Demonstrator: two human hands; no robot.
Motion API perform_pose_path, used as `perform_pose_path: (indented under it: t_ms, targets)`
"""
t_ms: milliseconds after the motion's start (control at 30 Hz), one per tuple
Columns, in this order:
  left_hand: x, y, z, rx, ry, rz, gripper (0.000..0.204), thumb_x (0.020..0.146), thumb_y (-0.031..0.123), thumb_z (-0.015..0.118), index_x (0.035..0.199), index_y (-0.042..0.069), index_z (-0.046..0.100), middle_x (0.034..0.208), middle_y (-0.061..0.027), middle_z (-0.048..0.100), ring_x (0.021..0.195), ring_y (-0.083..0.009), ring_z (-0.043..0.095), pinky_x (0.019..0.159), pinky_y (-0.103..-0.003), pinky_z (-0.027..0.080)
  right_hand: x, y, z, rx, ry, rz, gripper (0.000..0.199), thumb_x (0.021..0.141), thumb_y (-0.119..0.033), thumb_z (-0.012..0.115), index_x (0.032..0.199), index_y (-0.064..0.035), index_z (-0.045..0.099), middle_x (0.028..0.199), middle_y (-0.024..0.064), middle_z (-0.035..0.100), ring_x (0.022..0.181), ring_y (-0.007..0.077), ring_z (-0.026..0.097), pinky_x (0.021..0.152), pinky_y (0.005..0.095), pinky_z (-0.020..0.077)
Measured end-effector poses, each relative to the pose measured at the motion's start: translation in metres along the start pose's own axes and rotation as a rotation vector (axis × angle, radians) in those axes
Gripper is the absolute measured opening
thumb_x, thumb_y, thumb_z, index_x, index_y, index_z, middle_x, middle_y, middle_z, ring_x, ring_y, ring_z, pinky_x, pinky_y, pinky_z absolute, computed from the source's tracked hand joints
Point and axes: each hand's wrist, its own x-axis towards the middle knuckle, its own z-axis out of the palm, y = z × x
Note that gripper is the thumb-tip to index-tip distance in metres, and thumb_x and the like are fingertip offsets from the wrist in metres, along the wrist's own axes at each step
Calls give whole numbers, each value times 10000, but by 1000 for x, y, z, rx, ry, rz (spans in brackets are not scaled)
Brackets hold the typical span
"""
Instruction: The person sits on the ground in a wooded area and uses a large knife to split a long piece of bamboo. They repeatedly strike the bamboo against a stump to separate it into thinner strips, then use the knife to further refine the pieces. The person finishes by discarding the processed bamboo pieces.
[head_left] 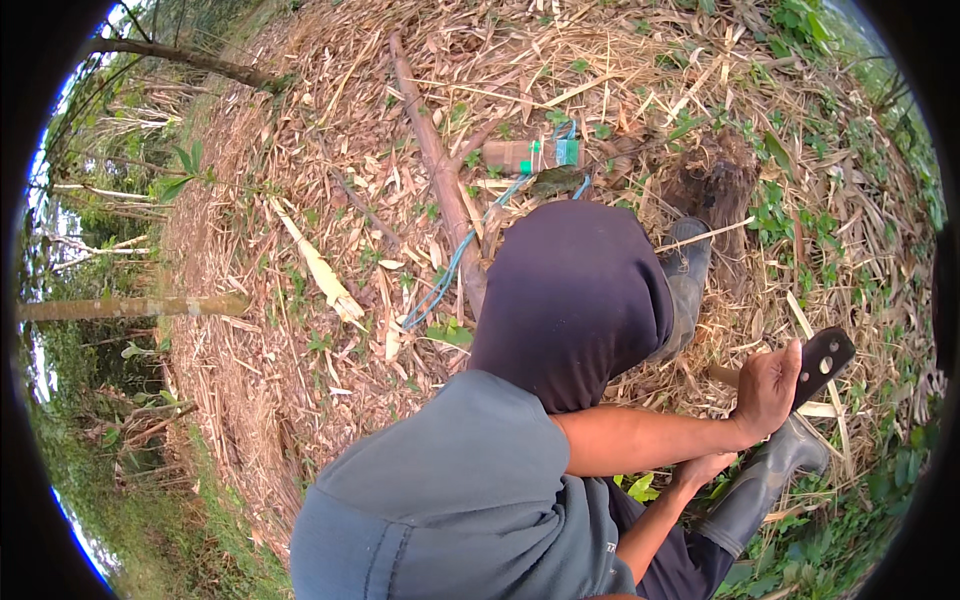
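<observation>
Around dark blade point(823, 364), closed hand point(766, 388)

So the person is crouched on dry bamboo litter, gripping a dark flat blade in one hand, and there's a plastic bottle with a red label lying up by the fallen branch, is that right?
Not quite. The head view shows the plastic bottle with a green label, not red. The rest holds: the person crouches on dry litter, one hand grips the dark flat blade, and the bottle lies by the fallen branch.

Black blade point(822, 364), grey boots point(760, 480), blue cord point(450, 268), green-labelled brown bottle point(530, 154)
</observation>
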Motion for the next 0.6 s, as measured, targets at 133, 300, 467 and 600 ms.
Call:
perform_pose_path:
  t_ms: [133,300,467,600]
  targets:
    - [9,0,-5,94,64,-58,679,1088,480,405,612,-3,438,510,-164,380,459,-270,447,512,-457,323,22,63,20,-155,6,-172,337,936,-255,667,1049,60,628,934,81,638,857,165,593,753,366,515]
    - [50,8,-29,-110,53,-78,461,1095,384,385,709,141,319,596,23,337,530,-112,318,513,-338,270,1,-36,65,-292,214,-100,174,816,-129,698,920,8,724,643,-11,598,575,76,502,526,302,414]
    - [47,-4,-54,-142,30,-151,516,1048,467,362,624,183,285,516,26,243,471,-122,218,465,-313,186,5,-47,71,-461,195,-104,209,776,-242,722,831,-40,714,562,78,604,491,163,536,514,368,449]
    - [33,7,-74,-187,-143,-256,528,1029,416,306,572,164,222,502,2,217,465,-131,168,458,-315,169,13,-4,48,-365,193,183,226,742,-282,707,757,-59,676,559,144,618,510,274,624,529,405,485]
